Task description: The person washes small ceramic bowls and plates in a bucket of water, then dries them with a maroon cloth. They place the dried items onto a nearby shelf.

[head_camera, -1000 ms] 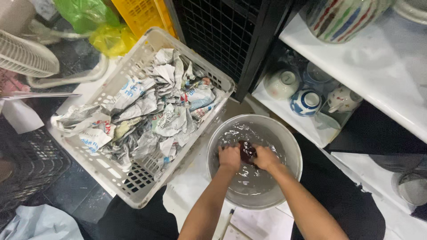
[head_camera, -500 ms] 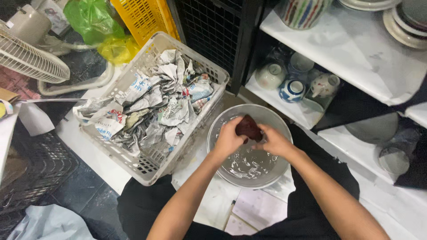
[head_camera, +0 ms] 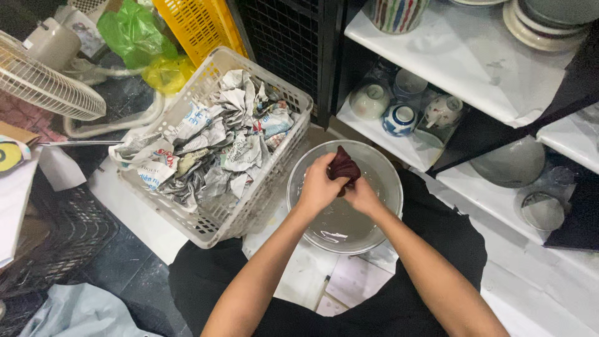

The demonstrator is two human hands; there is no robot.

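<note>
Cloth: a small dark maroon cloth is held bunched above a clear round bowl, near its far rim, with a shallow pool of water seen in the bottom.
Left hand: the left hand is closed around the near side of the cloth, fingers curled tight over it.
Right hand: the right hand is closed on the other side of the same cloth, so the wad is pressed between both hands.
Handling: the cloth is judged soft, limp and light, probably wet and a little slippery; it is best gripped as a bunched wad, by its bulk rather than by an edge. The bowl looks thin and easily tipped.
Surroundings: a white plastic basket filled with crumpled newspaper stands just left of the bowl; small cups sit on a low white shelf beyond it.
Change: half a second ago the cloth was gripped above the bowl in much the same way; a second ago both hands were down in the water.
</note>
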